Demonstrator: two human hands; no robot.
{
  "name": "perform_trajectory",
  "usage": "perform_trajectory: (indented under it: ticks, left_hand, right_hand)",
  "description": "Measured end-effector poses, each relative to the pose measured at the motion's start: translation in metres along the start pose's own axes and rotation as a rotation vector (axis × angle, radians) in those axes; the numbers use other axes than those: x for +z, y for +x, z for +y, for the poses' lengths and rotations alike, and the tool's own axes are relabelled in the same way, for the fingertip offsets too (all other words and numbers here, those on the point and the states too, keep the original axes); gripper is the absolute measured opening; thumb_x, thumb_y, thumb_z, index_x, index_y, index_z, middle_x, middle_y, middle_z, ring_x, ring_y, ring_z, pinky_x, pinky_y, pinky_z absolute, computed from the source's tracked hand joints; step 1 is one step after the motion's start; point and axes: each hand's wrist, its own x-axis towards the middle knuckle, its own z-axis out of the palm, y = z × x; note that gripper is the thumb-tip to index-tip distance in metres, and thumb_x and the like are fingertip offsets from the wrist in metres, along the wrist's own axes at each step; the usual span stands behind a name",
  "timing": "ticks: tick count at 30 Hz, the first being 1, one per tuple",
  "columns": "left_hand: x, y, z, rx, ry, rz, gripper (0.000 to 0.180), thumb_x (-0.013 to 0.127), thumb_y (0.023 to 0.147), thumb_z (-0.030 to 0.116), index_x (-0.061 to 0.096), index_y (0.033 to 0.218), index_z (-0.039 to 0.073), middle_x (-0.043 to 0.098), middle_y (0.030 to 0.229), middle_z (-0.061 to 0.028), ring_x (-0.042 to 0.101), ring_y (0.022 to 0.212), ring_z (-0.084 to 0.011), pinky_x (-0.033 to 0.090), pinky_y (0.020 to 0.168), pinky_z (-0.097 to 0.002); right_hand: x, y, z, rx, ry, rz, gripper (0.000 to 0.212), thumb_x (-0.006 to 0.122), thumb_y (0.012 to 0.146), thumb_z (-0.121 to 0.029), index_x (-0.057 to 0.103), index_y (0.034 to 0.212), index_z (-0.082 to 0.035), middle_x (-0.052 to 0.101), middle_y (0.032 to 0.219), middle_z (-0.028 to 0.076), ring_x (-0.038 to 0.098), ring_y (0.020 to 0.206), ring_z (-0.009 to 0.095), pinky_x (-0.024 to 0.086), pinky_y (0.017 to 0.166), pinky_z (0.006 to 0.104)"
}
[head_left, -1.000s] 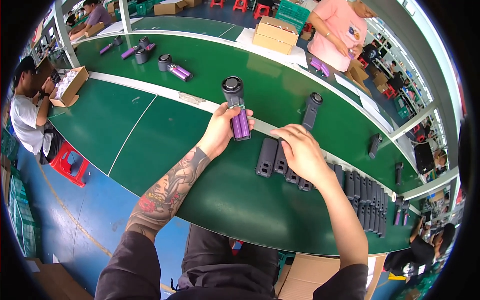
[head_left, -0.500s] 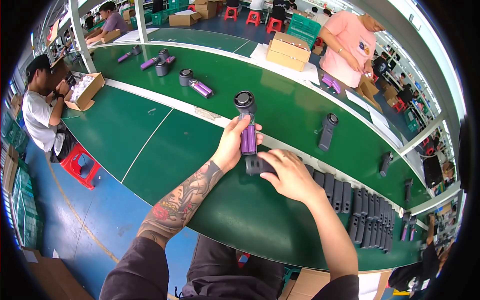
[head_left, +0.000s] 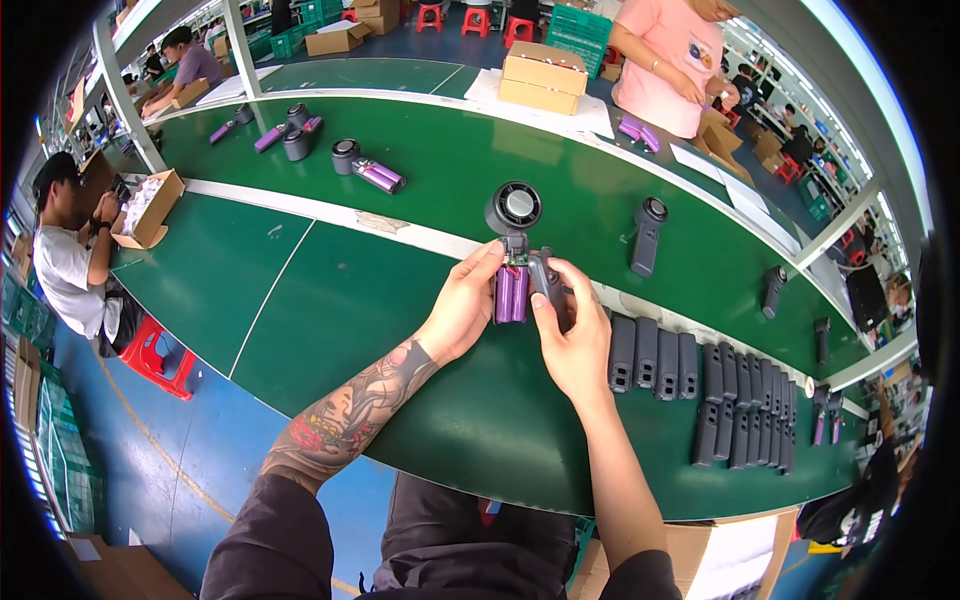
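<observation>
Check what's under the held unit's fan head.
Below the fan head: a small circuit board, then purple cells. The left hand holds this assembly; its rear faces away, unseen.

held fan (head_left: 514,250): 1 | held casing (head_left: 543,278): 1 | cased fans (head_left: 648,244): 3

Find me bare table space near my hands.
The green tabletop is bare between your left forearm and right forearm, and from the left forearm toward the open carton. It's crowded right of your right hand, where dark gray casings are lined up.
</observation>
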Motion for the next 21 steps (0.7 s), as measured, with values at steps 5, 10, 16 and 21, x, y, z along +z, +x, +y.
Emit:
perform_trajectory:
  ticks: [5,10,16,21]
  left_hand:
    - [0.008,-0.011,-0.005,-0.077,0.014,-0.016,0.040,0.044,0.109,0.027,0.049,0.142,0.004,0.061,0.127,-0.0083,0.059,0.116,-0.0155,0.048,0.102,-0.0353]
    - [0.014,-0.015,-0.006,-0.048,-0.036,-0.015,0.040,0.045,0.109,0.024,0.048,0.144,0.005,0.061,0.130,-0.0083,0.060,0.114,-0.0157,0.049,0.099,-0.0333]
    - [0.015,-0.018,-0.002,-0.007,0.165,-0.037,0.039,0.047,0.108,0.020,0.048,0.144,0.005,0.060,0.133,-0.0088,0.058,0.117,-0.0151,0.048,0.099,-0.0306]
    - [0.010,-0.018,0.008,0.075,0.354,-0.089,0.044,0.051,0.106,0.013,0.043,0.147,0.002,0.060,0.133,-0.0111,0.059,0.113,-0.0142,0.048,0.097,-0.0280]
  right_hand:
    - [0.008,-0.002,-0.005,-0.108,-0.119,0.078,0.047,0.068,0.089,-0.009,0.056,0.135,-0.009,0.064,0.124,0.015,0.069,0.096,0.030,0.057,0.077,0.0394]
    - [0.020,-0.008,-0.002,-0.237,-0.294,0.148,0.053,0.070,0.088,-0.010,0.054,0.139,-0.011,0.062,0.127,0.014,0.069,0.096,0.031,0.058,0.077,0.0403]
    - [0.020,-0.008,-0.007,-0.207,-0.406,0.092,0.060,0.072,0.087,-0.011,0.050,0.144,-0.013,0.061,0.129,0.014,0.069,0.097,0.031,0.058,0.078,0.0391]
    - [0.023,-0.008,-0.002,-0.327,-0.303,0.125,0.068,0.070,0.087,-0.007,0.044,0.150,-0.014,0.061,0.130,0.013,0.070,0.097,0.030,0.057,0.079,0.0361]
